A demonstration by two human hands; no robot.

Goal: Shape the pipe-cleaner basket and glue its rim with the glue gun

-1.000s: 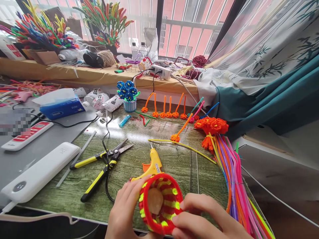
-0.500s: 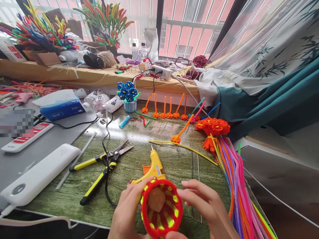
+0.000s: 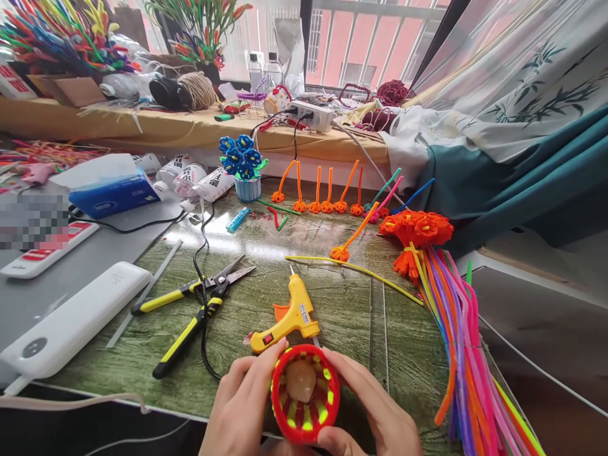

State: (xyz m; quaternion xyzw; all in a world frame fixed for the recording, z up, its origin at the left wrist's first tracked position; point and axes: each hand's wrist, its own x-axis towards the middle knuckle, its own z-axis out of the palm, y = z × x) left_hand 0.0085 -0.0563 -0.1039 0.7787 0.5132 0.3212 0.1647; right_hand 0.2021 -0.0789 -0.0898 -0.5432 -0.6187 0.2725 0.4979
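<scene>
Both hands close around a small red and yellow cup (image 3: 304,394) woven from fuzzy craft wire, held just above the near edge of the table (image 3: 332,304). The left hand (image 3: 240,405) wraps the cup's left wall, fingers curled along its rim. The right hand (image 3: 375,411) cups the right wall and the underside, thumb near the bottom of the rim. The cup's open mouth is tipped toward the camera, so its axis runs near to far, and a pale round lump shows inside at its bottom. Each hand holds its own side of the cup, so neither is nearer than the other.

Just beyond the cup, almost touching its far rim, lies a yellow glue gun (image 3: 291,315) with its nozzle pointing away from the person. To the left are yellow-handled scissors (image 3: 197,304), crossed by a black cord, and farther left a white power bank (image 3: 71,323). On the right a long bundle of coloured craft wires (image 3: 460,342) runs along the table edge, its far end topped with orange flowers (image 3: 418,229).
</scene>
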